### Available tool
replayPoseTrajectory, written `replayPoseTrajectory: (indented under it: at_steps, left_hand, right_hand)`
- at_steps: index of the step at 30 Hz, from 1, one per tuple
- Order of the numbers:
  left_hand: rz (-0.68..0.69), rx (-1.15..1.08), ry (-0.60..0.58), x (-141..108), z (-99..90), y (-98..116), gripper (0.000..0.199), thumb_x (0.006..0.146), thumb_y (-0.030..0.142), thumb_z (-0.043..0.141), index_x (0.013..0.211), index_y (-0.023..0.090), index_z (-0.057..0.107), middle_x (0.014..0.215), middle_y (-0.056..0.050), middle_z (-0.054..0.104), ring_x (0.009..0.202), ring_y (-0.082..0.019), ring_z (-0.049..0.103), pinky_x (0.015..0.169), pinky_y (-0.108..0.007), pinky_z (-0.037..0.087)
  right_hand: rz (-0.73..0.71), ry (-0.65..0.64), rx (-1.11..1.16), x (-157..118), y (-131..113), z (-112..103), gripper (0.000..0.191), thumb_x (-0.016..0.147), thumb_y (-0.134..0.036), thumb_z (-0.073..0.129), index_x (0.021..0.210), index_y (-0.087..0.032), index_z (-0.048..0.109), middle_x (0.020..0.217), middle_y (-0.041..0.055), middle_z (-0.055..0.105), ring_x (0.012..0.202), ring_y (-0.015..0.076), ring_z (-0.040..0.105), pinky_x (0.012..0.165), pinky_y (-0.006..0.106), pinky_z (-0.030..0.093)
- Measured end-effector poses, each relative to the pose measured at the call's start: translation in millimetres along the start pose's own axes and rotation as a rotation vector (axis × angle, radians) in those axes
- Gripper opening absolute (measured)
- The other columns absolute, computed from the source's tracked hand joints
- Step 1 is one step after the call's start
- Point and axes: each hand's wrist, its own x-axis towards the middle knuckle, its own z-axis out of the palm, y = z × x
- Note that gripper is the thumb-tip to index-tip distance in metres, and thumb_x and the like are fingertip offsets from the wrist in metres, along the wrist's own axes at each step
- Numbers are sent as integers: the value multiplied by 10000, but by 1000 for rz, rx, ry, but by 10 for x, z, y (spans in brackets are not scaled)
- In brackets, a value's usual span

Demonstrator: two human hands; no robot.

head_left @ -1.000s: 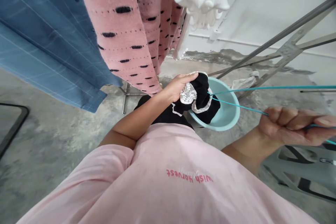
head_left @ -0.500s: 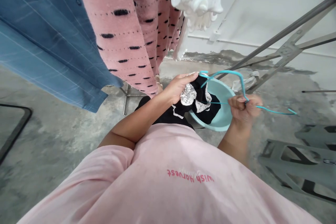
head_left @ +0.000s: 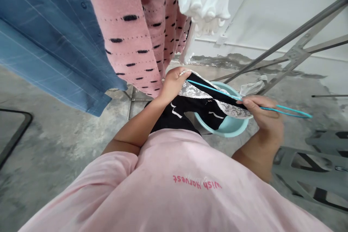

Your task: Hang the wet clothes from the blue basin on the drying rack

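Observation:
A black garment with white lace trim (head_left: 202,84) is stretched sideways between my two hands over the turquoise basin (head_left: 234,127). My left hand (head_left: 174,82) pinches its left edge, close to one end of a thin turquoise clothes hanger (head_left: 217,90). At the other side my right hand (head_left: 265,114) is closed around the hanger and the garment's right end. The hanger runs along the front of the fabric, and part of it sticks out to the right past my fingers. Black cloth hangs down below the lace into or in front of the basin.
Blue checked clothing (head_left: 54,43), a pink cloth with black marks (head_left: 125,29) and a white ruffled piece (head_left: 206,0) hang in front on the left. Metal rack bars (head_left: 293,52) cross at the right. Grey plastic stools (head_left: 304,163) stand at the lower right.
The garment has gone from bunched at my left hand to stretched wide. My right hand, earlier only on the hanger, now also grips the garment. The hanger has swung level along the fabric.

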Motion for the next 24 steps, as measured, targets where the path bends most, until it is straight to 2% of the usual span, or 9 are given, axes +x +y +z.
replayPoseTrajectory:
  at_steps: [3,6,8,10,12,15,18,21,24]
  left_hand:
    - [116,67,-33,-67,-6,106,180,864,378,665,873,209,726,978,-41,721,1062,-218,633,1015,-321,425]
    - [166,49,-174,-161,24,245,240,870,405,661,1005,221,737,1042,-51,718,1082,-214,628,1028,-312,408]
    - [185,66,-331,-207,36,298,360,872,421,654,1175,229,694,1087,-59,714,1074,-209,630,1011,-302,416]
    - [211,104,-431,-226,35,304,461,889,428,629,1308,237,618,1167,-72,698,1103,-211,619,1014,-305,414]
    - [245,168,-431,-223,25,266,465,917,432,585,1336,233,592,1244,-85,672,1170,-221,590,1052,-322,389]
    - [289,329,-380,-203,6,172,402,941,431,549,1265,210,633,1275,-88,658,1227,-232,554,1095,-353,352]
    - [296,507,-413,-205,-4,96,364,912,400,609,1210,195,657,1263,-83,663,1207,-238,561,1078,-369,363]
    - [244,648,-425,-233,8,75,373,872,318,669,1229,214,648,1274,-75,661,1210,-253,560,1059,-387,366]
    - [197,693,-409,-257,41,97,225,927,259,583,1120,229,693,1169,-46,711,1141,-227,604,1034,-379,363]
  right_hand:
    - [6,-156,-123,-10,-119,103,284,825,-454,668,721,-198,735,727,9,686,680,130,597,629,239,437]
    - [-73,-188,-115,-43,-194,203,274,834,-449,668,701,-215,720,698,-13,666,644,114,580,612,229,431]
    - [-103,-141,-85,-65,-237,219,258,833,-432,672,704,-215,726,721,-7,680,667,122,604,631,232,451]
    - [-100,-50,-69,-70,-272,202,247,815,-418,693,701,-203,735,726,9,689,679,133,618,641,240,459]
    - [-81,53,-69,-57,-288,180,239,787,-402,713,697,-182,737,702,26,683,663,137,610,633,247,453]
    - [-38,241,-69,-23,-274,174,251,750,-389,707,660,-154,716,666,36,664,648,145,600,631,260,454]
    - [21,399,-56,-1,-244,185,257,714,-395,698,655,-146,706,661,38,656,647,156,602,658,280,463]
    - [27,443,-38,-5,-249,183,259,710,-399,704,685,-141,713,662,40,652,625,151,588,664,286,456]
    - [-1,399,-46,-35,-311,185,246,725,-380,706,660,-143,702,633,31,635,616,140,578,642,269,446]
